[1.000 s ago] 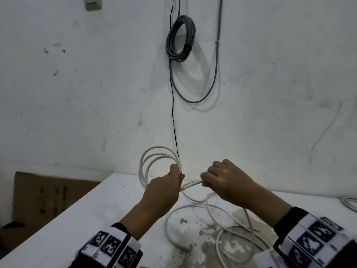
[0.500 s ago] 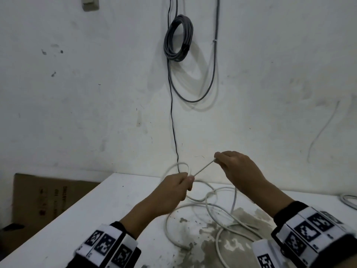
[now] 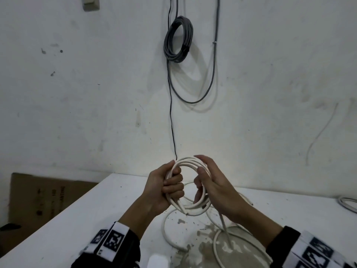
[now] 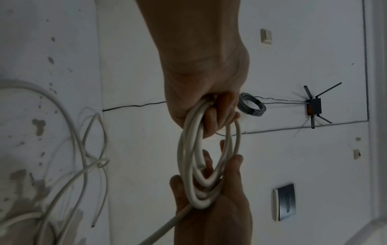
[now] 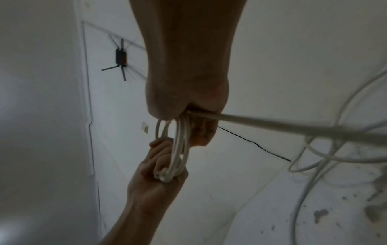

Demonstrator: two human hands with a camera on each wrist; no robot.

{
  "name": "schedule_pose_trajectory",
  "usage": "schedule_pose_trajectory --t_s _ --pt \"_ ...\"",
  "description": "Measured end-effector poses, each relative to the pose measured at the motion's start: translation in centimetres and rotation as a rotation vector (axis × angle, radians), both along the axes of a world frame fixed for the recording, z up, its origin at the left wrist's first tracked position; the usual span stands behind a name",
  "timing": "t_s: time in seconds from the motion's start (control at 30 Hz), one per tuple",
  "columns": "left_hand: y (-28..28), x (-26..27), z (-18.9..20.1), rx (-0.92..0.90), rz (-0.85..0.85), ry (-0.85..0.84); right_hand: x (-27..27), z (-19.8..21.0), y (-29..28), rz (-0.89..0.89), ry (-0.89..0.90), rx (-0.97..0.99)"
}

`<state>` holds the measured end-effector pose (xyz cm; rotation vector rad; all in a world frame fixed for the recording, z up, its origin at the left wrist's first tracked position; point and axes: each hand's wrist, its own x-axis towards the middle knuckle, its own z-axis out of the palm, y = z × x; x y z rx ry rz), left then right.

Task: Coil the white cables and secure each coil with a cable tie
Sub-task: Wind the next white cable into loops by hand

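Our left hand (image 3: 164, 187) has its grip closed around the left side of the white cable coil (image 3: 188, 161), held upright above the tabletop (image 3: 77, 219) near its far edge. Our right hand (image 3: 214, 186) cups the coil's right side, fingers curled round it. The cable's loose loops (image 3: 218, 240) trail across the tabletop below.

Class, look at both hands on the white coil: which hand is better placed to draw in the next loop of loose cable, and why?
The right hand. The loose cable runs out of its grip to the table, while the left hand is fisted round the white coil, anchoring it.
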<state>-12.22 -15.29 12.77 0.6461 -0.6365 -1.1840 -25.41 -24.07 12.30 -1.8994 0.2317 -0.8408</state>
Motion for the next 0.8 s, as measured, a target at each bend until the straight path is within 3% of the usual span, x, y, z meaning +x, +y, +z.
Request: schedule_pose_trajectory --t_s 0.07,0.13,0.33,0.5,0.67,0.73,0.8 --pt "0.2 -0.1 0.0 -0.001 -0.014 -0.022 0.1 -0.1 -0.1 -0.113 -0.106 -0.145" --pt "0.4 -0.1 0.2 0.005 -0.045 -0.037 0.1 -0.1 -0.4 -0.151 -0.182 -0.152" --pt "0.6 0.5 0.5 0.086 -0.120 -0.100 -0.1 -0.2 -1.6 -0.032 -0.092 -0.172" --pt "0.4 0.0 0.3 0.127 -0.131 -0.130 0.1 -0.6 -2.0 -0.153 -0.155 -0.452" --pt "0.3 -1.4 0.3 0.198 -0.071 -0.305 -0.8 0.0 -2.5 -0.128 -0.123 -0.686" --pt "0.1 -1.8 0.3 0.169 0.002 -0.338 -1.1 0.2 -2.8 -0.115 -0.105 -0.608" --pt "-0.2 -1.7 0.4 0.104 0.078 -0.284 -1.5 0.4 -3.0 -0.063 -0.069 -0.405"
